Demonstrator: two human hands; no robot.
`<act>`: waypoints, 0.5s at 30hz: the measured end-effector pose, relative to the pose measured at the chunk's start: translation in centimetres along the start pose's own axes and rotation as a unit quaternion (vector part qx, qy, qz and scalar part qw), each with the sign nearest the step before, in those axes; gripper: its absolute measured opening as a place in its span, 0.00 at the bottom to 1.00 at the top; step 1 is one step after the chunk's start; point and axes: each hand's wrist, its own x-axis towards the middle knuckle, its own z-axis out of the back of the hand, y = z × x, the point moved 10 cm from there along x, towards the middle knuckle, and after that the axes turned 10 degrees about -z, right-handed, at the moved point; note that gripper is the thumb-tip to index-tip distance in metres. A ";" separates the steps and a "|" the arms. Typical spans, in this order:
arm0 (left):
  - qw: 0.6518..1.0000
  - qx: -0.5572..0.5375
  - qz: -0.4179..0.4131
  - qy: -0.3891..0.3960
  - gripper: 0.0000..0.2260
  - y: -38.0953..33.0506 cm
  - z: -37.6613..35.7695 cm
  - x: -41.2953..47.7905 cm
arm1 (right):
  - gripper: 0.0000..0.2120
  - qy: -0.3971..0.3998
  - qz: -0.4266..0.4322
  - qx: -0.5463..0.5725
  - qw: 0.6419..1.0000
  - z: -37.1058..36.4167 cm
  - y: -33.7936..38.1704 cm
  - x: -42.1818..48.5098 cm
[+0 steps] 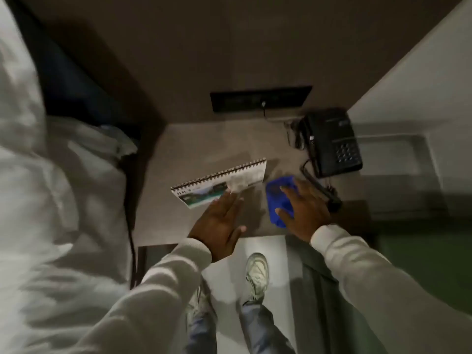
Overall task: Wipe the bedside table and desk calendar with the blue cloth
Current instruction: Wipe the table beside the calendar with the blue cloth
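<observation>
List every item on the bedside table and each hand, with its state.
Calendar: standing, tilted, left fingertips at its lower edge.
Blue cloth: flat on the table, under the right hand.
Phone: handset on its cradle, untouched.
Left hand: open, fingers extended.
Right hand: open, palm pressing the cloth.
</observation>
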 end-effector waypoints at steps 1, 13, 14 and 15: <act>1.000 -0.005 0.008 0.025 0.30 1.0 -2.6 0.3 | 0.31 0.002 -0.013 -0.001 1.000 -1.6 -0.4 0.9; 0.991 0.133 -0.015 0.008 0.29 6.4 -14.4 1.0 | 0.29 -0.139 -0.041 0.009 0.989 -8.3 -1.3 4.3; 0.989 0.145 -0.014 0.012 0.30 6.7 -14.9 1.0 | 0.28 -0.150 -0.044 0.009 0.988 -8.2 -1.1 4.3; 0.987 0.157 -0.012 0.012 0.32 6.9 -15.3 1.0 | 0.27 -0.162 -0.047 0.013 0.985 -8.1 -1.1 4.3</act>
